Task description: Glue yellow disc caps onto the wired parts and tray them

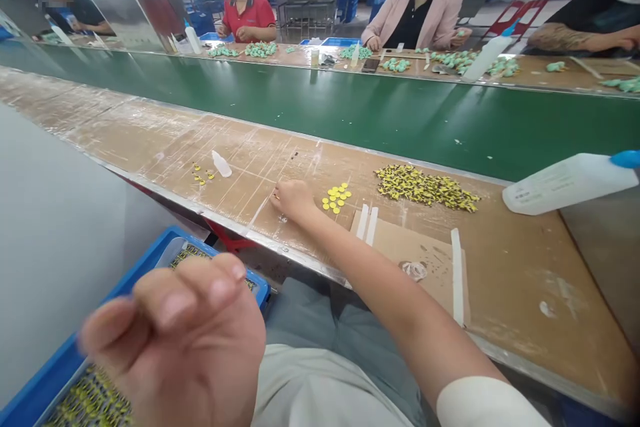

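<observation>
My left hand (180,340) is raised close to the camera, blurred, with its fingers curled together; whether anything is in them is hidden. It hangs above a blue crate (45,377) filled with small yellow-and-black parts. My right hand (293,199) rests on the brown worktable (500,280), fingers curled down against the surface, just left of a small cluster of yellow discs (336,197). A larger pile of yellow-and-black parts (425,187) lies farther right.
A small clear dropper bottle (221,163) and a few yellow bits (203,175) lie to the left. A white squeeze bottle (565,181) lies at right. A cardboard sheet (415,253) carries white strips. Beyond runs a green conveyor belt (350,107); other people work at the far bench.
</observation>
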The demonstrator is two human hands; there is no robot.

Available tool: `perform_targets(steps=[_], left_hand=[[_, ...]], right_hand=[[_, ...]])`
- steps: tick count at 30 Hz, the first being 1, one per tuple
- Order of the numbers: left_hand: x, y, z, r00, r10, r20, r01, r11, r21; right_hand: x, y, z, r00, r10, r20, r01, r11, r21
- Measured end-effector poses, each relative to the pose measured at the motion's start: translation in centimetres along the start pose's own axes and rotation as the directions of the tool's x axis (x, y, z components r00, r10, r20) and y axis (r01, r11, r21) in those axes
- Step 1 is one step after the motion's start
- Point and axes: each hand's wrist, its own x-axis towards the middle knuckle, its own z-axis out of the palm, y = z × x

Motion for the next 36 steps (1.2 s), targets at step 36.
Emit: perform_targets(steps=[36], left_hand=[[-4.5, -16.3, 5.5, 0.468, -0.852, 0.235, 0.834, 0.514, 0.202]], right_hand=[[-12.8, 25.6, -1.6, 0.916, 0.309, -0.256, -0.307, 0.950, 0.051]])
